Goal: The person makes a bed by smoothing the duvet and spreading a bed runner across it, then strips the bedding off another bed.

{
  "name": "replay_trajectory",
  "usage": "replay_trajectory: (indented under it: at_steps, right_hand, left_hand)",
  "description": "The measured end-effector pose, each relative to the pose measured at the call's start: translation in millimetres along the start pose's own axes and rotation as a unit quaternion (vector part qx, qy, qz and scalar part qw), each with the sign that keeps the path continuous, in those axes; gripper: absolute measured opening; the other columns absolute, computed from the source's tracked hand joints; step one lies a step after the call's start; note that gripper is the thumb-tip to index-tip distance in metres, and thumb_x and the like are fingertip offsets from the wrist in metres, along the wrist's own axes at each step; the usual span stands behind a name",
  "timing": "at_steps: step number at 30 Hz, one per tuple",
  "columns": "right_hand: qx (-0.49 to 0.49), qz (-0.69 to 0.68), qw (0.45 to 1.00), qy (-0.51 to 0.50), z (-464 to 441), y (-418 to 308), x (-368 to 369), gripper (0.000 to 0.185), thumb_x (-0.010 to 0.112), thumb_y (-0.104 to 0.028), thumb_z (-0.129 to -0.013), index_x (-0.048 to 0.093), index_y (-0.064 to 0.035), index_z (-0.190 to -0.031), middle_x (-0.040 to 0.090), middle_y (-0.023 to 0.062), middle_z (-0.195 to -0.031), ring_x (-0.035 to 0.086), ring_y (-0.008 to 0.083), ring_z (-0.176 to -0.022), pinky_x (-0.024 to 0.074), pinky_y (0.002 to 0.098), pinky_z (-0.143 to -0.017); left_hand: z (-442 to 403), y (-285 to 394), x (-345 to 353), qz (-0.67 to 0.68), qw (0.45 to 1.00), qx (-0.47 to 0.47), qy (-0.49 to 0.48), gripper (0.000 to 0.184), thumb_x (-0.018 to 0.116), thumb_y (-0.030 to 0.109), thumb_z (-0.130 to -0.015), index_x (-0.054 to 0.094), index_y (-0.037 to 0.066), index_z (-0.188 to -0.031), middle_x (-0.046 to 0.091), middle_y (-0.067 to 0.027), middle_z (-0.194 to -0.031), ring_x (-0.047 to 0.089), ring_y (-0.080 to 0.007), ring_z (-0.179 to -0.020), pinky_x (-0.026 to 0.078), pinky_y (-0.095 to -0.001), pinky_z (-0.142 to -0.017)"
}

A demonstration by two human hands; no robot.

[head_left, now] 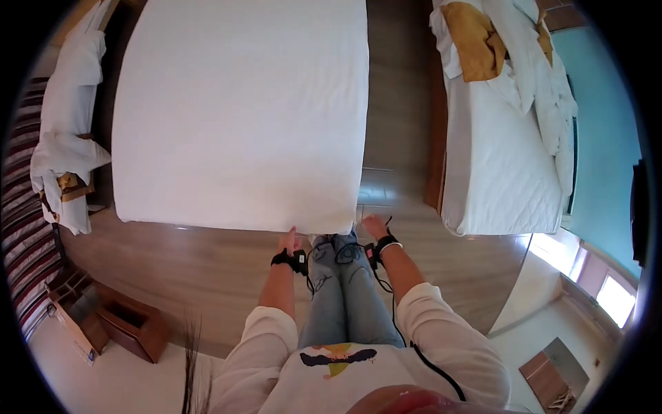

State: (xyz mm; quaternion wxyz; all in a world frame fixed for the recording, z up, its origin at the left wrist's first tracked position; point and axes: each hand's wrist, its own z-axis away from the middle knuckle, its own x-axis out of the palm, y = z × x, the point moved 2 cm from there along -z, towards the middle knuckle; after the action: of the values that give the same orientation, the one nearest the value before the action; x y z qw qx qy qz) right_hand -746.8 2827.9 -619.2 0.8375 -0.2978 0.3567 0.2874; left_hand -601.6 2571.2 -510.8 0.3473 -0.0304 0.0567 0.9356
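A large mattress (241,117) covered in a smooth white sheet lies in front of me. At its near edge, my left hand (290,240) has one finger stretched up against the sheet, while the other fingers look partly curled. Just right of the near right corner, my right hand (374,226) is closed like a fist, apart from the sheet, with nothing visible in it. Black straps with small cabled devices sit on both wrists. My legs in jeans (324,297) are close to the mattress edge between the hands.
To the right stands another bed (500,165) with rumpled white bedding and a mustard cloth (474,41). White bedding (69,138) is heaped at the left by a striped curtain (24,200). A brown wooden box (131,321) stands lower left. Wood-look floor (396,117) runs between the beds.
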Motion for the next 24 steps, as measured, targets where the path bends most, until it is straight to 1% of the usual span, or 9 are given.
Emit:
replay_trajectory:
  at_steps: [1, 5, 11, 14, 16, 18, 19, 23, 24]
  right_hand:
    - [0.210, -0.292, 0.933, 0.012, 6, -21, -63, 0.029, 0.051, -0.028, -0.067, 0.053, 0.0015, -0.067, 0.055, 0.0148, -0.069, 0.053, 0.0269, -0.065, 0.0399, 0.0371, -0.059]
    - [0.290, -0.442, 0.848, -0.049, -3, -54, -64, 0.045, 0.059, -0.040, -0.059, 0.052, 0.0044, -0.065, 0.053, 0.0201, -0.069, 0.052, 0.0313, -0.063, 0.0389, 0.0379, -0.054]
    - [0.276, -0.280, 0.919, -0.032, -4, -59, -89, 0.035, 0.053, -0.031, -0.069, 0.053, 0.0030, -0.064, 0.053, 0.0196, -0.063, 0.053, 0.0308, -0.060, 0.0406, 0.0362, -0.053]
    - [0.233, -0.282, 0.931, 0.021, 2, -51, -81, 0.029, 0.051, -0.027, -0.070, 0.053, 0.0016, -0.066, 0.053, 0.0197, -0.066, 0.052, 0.0333, -0.064, 0.0405, 0.0375, -0.055]
    - [0.206, -0.311, 0.927, 0.042, 22, -55, -80, 0.024, 0.047, -0.023, -0.071, 0.054, -0.0005, -0.071, 0.052, 0.0195, -0.070, 0.050, 0.0349, -0.069, 0.0392, 0.0398, -0.058]
    - [0.227, -0.324, 0.917, 0.055, 38, -65, -72, 0.023, 0.047, -0.023, -0.072, 0.054, -0.0008, -0.073, 0.052, 0.0199, -0.070, 0.049, 0.0353, -0.068, 0.0387, 0.0401, -0.057]
    - [0.252, -0.338, 0.904, 0.065, 42, -67, -66, 0.023, 0.046, -0.023, -0.072, 0.053, -0.0011, -0.075, 0.051, 0.0203, -0.071, 0.049, 0.0356, -0.068, 0.0382, 0.0403, -0.055]
    - [0.169, -0.398, 0.898, 0.078, 34, -29, 4, 0.019, 0.046, -0.017, -0.072, 0.051, 0.0011, -0.069, 0.052, 0.0180, -0.063, 0.051, 0.0290, -0.060, 0.0382, 0.0391, -0.054]
    - [0.303, -0.399, 0.866, 0.012, 45, -25, -11, 0.019, 0.042, -0.015, -0.071, 0.053, -0.0001, -0.067, 0.052, 0.0180, -0.071, 0.050, 0.0319, -0.068, 0.0378, 0.0413, -0.058]
  left_hand:
    - [-18, -3, 4, 0.002, 1.000, -0.006, 0.002, 0.031, 0.047, 0.031, -0.076, 0.050, 0.004, -0.062, 0.045, -0.0030, -0.048, 0.036, -0.0090, -0.036, 0.025, -0.0221, -0.031]
    - [-56, -17, 1, -0.053, 0.995, 0.086, -0.009, 0.030, 0.046, 0.031, -0.076, 0.051, 0.006, -0.060, 0.046, -0.0021, -0.048, 0.036, -0.0093, -0.035, 0.025, -0.0224, -0.032]
    - [-55, -16, 5, -0.171, 0.976, 0.109, 0.079, 0.036, 0.045, 0.032, -0.076, 0.050, 0.006, -0.052, 0.045, -0.0038, -0.044, 0.038, -0.0122, -0.035, 0.030, -0.0247, -0.035]
    - [-43, -14, 11, -0.230, 0.950, 0.170, 0.128, 0.031, 0.045, 0.025, -0.074, 0.049, 0.001, -0.054, 0.047, -0.0111, -0.049, 0.044, -0.0235, -0.043, 0.033, -0.0352, -0.042]
    - [-46, -40, 3, -0.319, 0.862, 0.321, 0.228, 0.030, 0.045, 0.023, -0.073, 0.048, -0.001, -0.055, 0.047, -0.0170, -0.051, 0.045, -0.0315, -0.048, 0.033, -0.0389, -0.046]
    - [-27, -66, 7, -0.315, 0.844, 0.338, 0.272, 0.029, 0.047, 0.024, -0.070, 0.049, -0.003, -0.058, 0.049, -0.0192, -0.057, 0.047, -0.0339, -0.053, 0.034, -0.0391, -0.048]
    - [-24, -86, 1, -0.311, 0.843, 0.340, 0.275, 0.029, 0.047, 0.024, -0.070, 0.049, -0.003, -0.058, 0.049, -0.0192, -0.057, 0.047, -0.0339, -0.053, 0.034, -0.0391, -0.048]
    - [-44, -173, -12, -0.295, 0.941, 0.116, 0.118, 0.021, 0.044, 0.019, -0.072, 0.056, 0.004, -0.063, 0.054, -0.0101, -0.062, 0.050, -0.0206, -0.056, 0.040, -0.0303, -0.055]
    - [-31, -160, -11, -0.201, 0.969, 0.121, 0.078, 0.023, 0.042, 0.019, -0.074, 0.055, 0.004, -0.063, 0.053, -0.0076, -0.060, 0.049, -0.0168, -0.055, 0.039, -0.0278, -0.053]
